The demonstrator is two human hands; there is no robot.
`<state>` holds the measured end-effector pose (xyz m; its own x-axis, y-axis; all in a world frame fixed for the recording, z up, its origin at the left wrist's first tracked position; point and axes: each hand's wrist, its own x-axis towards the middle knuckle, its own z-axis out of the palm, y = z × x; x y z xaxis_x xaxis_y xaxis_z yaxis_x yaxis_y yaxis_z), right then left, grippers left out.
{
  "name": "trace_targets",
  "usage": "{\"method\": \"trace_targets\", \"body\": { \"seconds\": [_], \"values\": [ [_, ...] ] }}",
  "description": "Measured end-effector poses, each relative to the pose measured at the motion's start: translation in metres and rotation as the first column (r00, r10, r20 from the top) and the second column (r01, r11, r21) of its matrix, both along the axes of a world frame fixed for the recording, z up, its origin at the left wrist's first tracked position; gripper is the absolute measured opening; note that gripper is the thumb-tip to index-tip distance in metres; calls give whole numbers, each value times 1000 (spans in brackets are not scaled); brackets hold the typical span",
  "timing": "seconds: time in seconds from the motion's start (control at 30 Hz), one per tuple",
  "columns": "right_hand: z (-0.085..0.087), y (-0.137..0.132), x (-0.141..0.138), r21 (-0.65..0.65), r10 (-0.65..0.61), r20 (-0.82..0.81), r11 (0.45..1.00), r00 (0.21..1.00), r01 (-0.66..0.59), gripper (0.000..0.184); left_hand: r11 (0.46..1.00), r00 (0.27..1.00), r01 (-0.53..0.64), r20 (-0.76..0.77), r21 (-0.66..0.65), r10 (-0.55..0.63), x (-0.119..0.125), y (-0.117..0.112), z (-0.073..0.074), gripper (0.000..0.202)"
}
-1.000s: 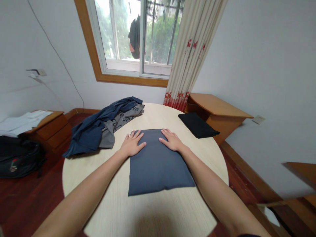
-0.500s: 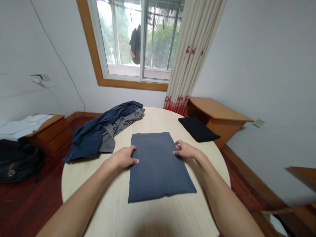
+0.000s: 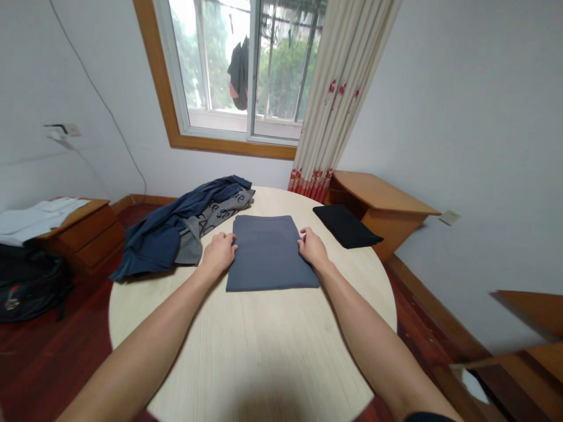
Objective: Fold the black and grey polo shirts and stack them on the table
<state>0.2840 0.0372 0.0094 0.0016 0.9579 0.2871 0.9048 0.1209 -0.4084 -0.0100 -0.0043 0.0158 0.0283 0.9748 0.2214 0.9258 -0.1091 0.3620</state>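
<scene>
Grey-blue folded garment [image 3: 269, 253] lay flat on the round worktop [image 3: 246, 357]. Left hand [image 3: 219, 251] and right hand [image 3: 312, 247] pressed its side edges, fingers curled together against the cloth, beside a heap of clothes [image 3: 185, 225].

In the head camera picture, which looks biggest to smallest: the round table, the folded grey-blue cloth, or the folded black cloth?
1. round table
2. folded grey-blue cloth
3. folded black cloth, though it lies farther from the camera, so it may be less small than it looks.

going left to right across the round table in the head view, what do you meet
pile of unfolded clothes → left hand → folded grey-blue cloth → right hand → folded black cloth
</scene>
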Motion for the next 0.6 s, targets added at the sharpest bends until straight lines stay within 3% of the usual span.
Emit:
{"method": "trace_targets", "body": {
  "seconds": [0.03,0.1,0.2,0.27,0.33,0.4,0.5,0.6],
  "values": [
    [3,-3,-7,49,5,20,999,1000,-6,33,997,999,26,-35,69,-23,6,-3,2,35],
    [6,-14,-23,124,109,59,985,992,-116,39,972,982,184,-61,148,-177,21,-12,2,39],
    [-2,-32,-44,100,404,102,905,909,-414,45,894,899,437,-67,93,-433,43,-29,-9,45],
    [-11,-39,-51,8,523,123,849,843,-528,48,874,872,485,-78,8,-483,50,-34,-17,49],
    [-19,-37,-48,-79,536,141,844,832,-530,51,883,878,466,-92,-54,-469,46,-32,-23,54],
    [-23,-28,-35,-126,488,143,872,861,-473,54,909,904,408,-99,-89,-416,33,-24,-25,58],
    [-28,-7,0,-161,356,94,927,930,-338,53,945,947,297,-83,-139,-310,4,-10,-24,59],
    [-33,12,38,-141,250,30,960,968,-244,47,937,950,297,-40,-186,-309,-24,3,-23,55]
  ]
}}
